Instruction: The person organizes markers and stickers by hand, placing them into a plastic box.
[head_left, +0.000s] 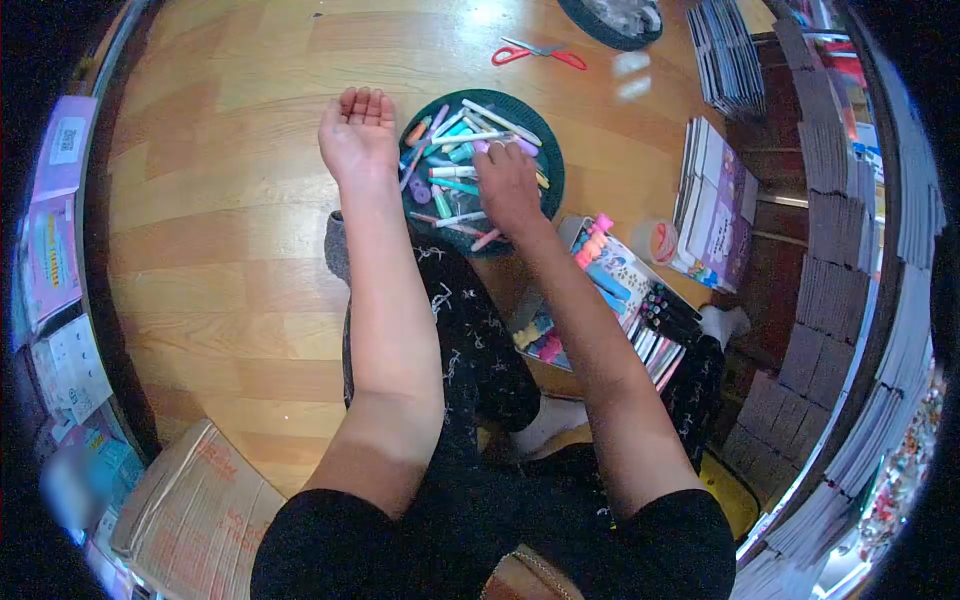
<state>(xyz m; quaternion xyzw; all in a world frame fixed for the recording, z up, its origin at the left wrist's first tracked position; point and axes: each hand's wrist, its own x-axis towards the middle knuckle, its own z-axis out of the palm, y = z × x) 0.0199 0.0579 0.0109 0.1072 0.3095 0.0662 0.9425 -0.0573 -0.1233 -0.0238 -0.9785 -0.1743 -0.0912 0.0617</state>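
1. The left hand (357, 135) is stretched forward, palm turned up, fingers slightly curled and together. Its grip is open and holds nothing. It lies just beside the left edge of the round dark green tray (549, 168).
2. The right hand (507, 183) is palm down over the middle of the tray, its fingers bent down among the pens (458, 172). I cannot tell whether its grip is closed on a pen, because the back of the hand hides the fingertips.
3. The pens are many and of several colours, mostly teal, pink, purple and white. They lie mixed in the tray.
4. The tray rests on a wooden floor (230, 200), in front of the person's legs in dark patterned trousers.
5. Red scissors (537, 53) lie on the floor beyond the tray, well apart from it.
6. To the right of the right arm lies a flat package of markers (610, 290), and further right an open booklet (712, 205).
7. Stacks of booklets (830, 220) stand along the right side, and cardboard boxes (195, 515) lie at the lower left.
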